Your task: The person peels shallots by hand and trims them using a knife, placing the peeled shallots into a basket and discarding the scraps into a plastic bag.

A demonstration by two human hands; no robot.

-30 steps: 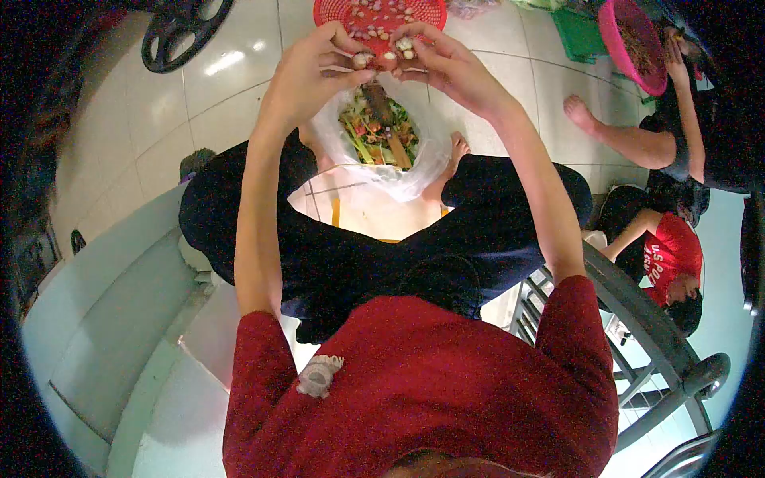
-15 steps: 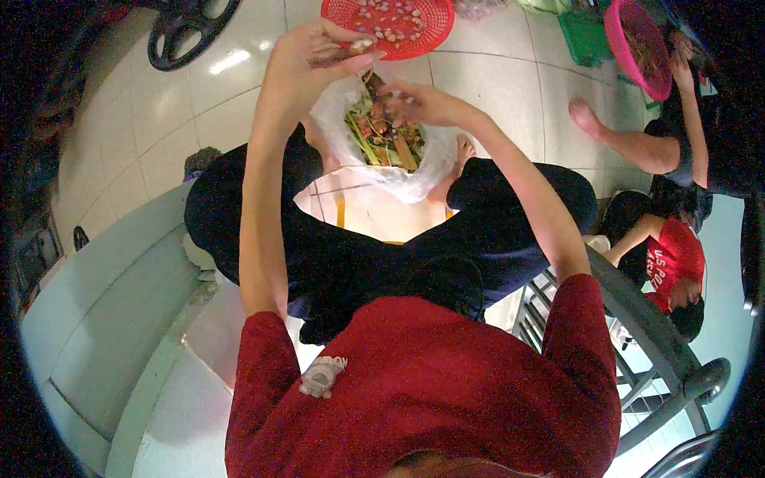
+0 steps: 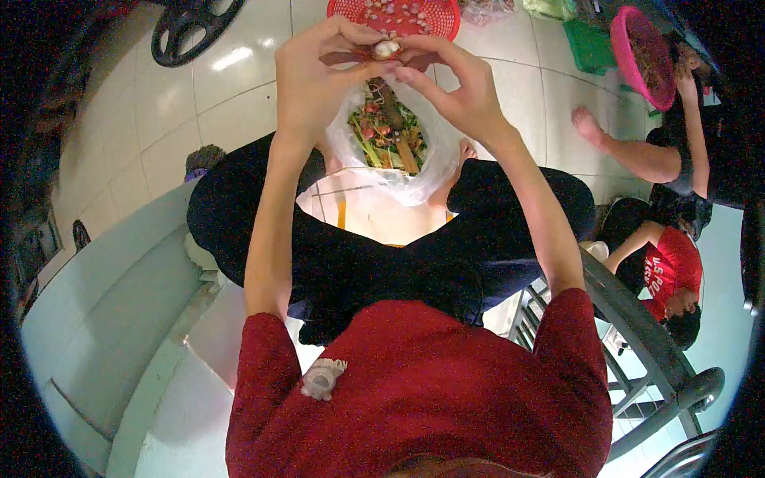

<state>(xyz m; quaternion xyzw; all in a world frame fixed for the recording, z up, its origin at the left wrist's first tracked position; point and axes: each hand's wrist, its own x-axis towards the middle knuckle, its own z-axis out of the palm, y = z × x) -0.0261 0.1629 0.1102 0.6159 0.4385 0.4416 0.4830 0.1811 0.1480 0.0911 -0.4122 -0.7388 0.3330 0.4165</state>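
A whitish, segmented garlic bulb [image 3: 387,49] is pinched between both hands, over the near edge of the red colander. My left hand [image 3: 315,76] grips it from the left with thumb and fingers closed on it. From the other side, the thumb and fingertips of my right hand [image 3: 462,84] press on it too. The red colander [image 3: 448,22] holds several small pale pieces like cloves. Below my hands, a clear plastic bag [image 3: 442,155] lies open between my feet, with vegetable scraps [image 3: 389,135] inside.
On the right sit a pink basket [image 3: 625,56] with brownish contents and a green basket [image 3: 590,48]. A person's foot [image 3: 586,121] and a person in a red shirt [image 3: 677,259] are nearby. A black wheel-like object [image 3: 195,32] stands at upper left.
My right hand has moved up from above the bag to meet my left hand at the garlic bulb. My left hand has turned, and the white bulb now shows between both hands.
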